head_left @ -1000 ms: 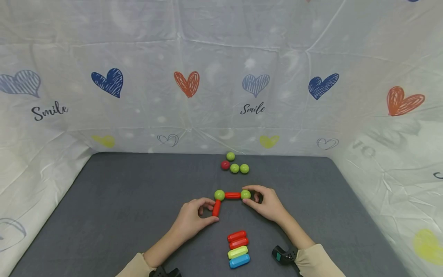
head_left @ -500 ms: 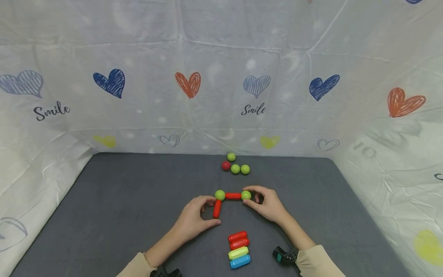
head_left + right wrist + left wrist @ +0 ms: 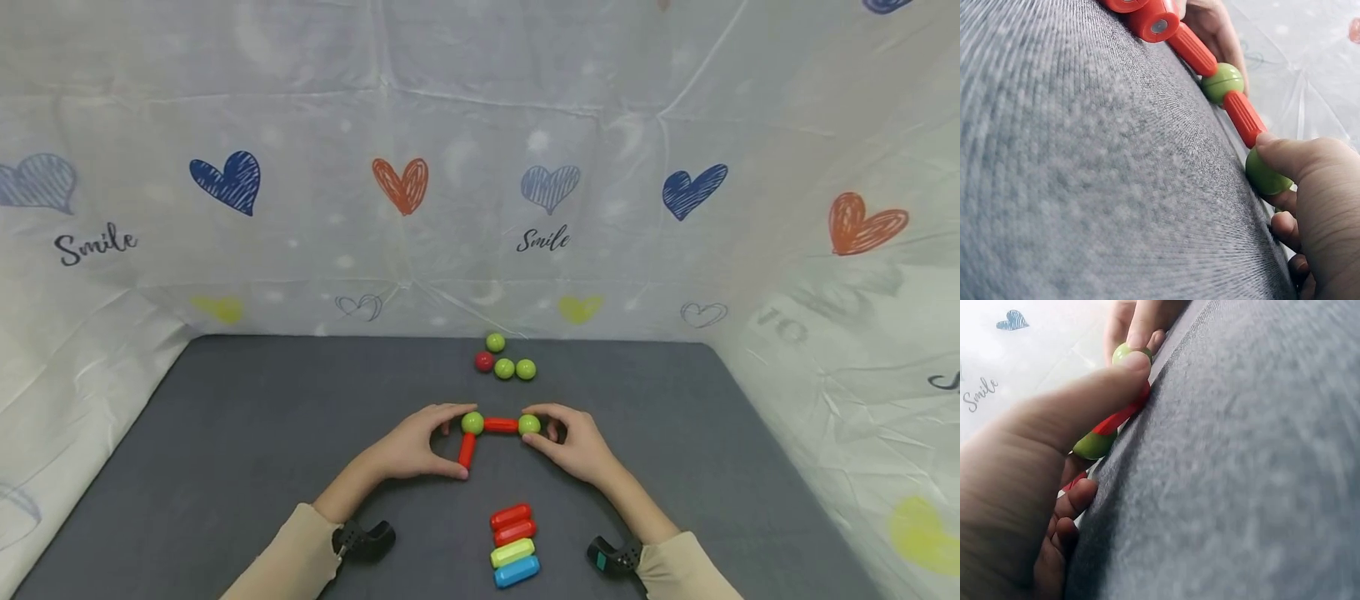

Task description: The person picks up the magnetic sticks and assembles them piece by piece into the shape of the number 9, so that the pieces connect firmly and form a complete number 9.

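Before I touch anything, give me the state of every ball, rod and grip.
Left grip: spanning corner ball and lower rod.
Right grip: pinching end ball.
Corner ball: touching lower rod and upper rod.
Lower rod: touching corner ball.
Upper rod: between corner ball and end ball.
End ball: touching upper rod.
Loose balls: resting in a cluster.
Loose rods: lying side by side.

A creased white sheet [image 3: 457, 50] printed with hearts hangs behind a gray table [image 3: 225, 433] with rounded far corners. A dark blue heart [image 3: 229, 183] stands left of a red heart [image 3: 403, 187]; farther right, the word "Smile" [image 3: 543, 240] sits beneath a pale blue striped heart [image 3: 551, 188], with a yellow heart [image 3: 581, 310] lower down, just above the table's far edge.
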{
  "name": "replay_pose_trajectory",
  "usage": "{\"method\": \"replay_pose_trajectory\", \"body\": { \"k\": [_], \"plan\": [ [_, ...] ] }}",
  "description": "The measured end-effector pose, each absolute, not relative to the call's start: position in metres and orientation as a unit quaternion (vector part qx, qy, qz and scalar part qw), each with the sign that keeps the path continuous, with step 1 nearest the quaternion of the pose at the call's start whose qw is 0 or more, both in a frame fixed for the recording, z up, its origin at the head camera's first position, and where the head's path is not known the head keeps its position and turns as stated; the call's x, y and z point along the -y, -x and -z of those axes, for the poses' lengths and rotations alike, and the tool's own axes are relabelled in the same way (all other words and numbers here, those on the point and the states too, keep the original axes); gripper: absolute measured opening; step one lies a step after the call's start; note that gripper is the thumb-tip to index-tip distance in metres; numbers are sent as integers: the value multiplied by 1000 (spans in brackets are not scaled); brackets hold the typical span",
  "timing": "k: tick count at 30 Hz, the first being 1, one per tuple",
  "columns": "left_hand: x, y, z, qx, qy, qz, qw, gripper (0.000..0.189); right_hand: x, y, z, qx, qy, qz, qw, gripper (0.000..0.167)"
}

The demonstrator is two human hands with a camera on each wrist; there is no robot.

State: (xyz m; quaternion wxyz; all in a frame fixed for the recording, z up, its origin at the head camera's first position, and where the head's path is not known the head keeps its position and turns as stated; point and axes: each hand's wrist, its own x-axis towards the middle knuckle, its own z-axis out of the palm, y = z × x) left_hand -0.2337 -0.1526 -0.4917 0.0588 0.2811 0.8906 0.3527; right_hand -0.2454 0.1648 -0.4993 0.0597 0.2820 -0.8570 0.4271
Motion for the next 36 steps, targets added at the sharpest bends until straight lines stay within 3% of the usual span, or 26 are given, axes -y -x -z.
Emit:
{"method": "replay_pose_trajectory", "body": {
  "k": [11,28,36],
  "plan": [
    [139,221,490,-908,-238,-344,31,97,-164,244,503,853,-289,-424,89,33],
    [136,220,493,-906,-242,-346,7,96,-163,246,500,866,-273,-412,77,38],
    [137,220,492,-904,-242,-351,11,96,-164,247,502,849,-253,-452,104,51]
  ]
}}
